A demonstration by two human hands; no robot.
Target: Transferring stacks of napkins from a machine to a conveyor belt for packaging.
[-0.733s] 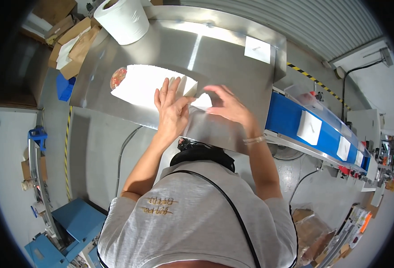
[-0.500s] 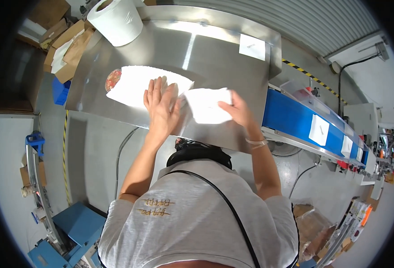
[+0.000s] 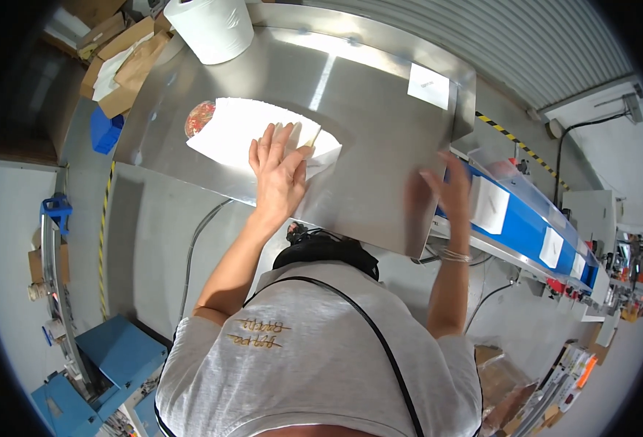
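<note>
My left hand (image 3: 279, 178) lies with fingers stretched on a pile of white sheets or flat pouches (image 3: 245, 135) on the steel table. One piece at the pile's right end is partly raised and apart from the rest, beside the left fingers. Under the pile's far left end a round red patterned object (image 3: 200, 119) sticks out. At the table's right edge, my right hand (image 3: 452, 189) is open and empty, a little blurred. Just beyond its fingers, a white square packet (image 3: 489, 204) rests on the near end of the blue conveyor belt (image 3: 514, 224).
A large white roll (image 3: 212, 30) stands at the table's far left corner. A white square sheet (image 3: 429, 86) lies at the far right of the steel table (image 3: 379, 146). Several more white packets (image 3: 551, 247) are spaced along the belt, beside a clear guard. Cardboard boxes (image 3: 121, 69) sit left.
My right hand has moved right from over the table to the belt and let go of the white packet, which now lies there. My left hand stays on the pile; the view has shifted slightly.
</note>
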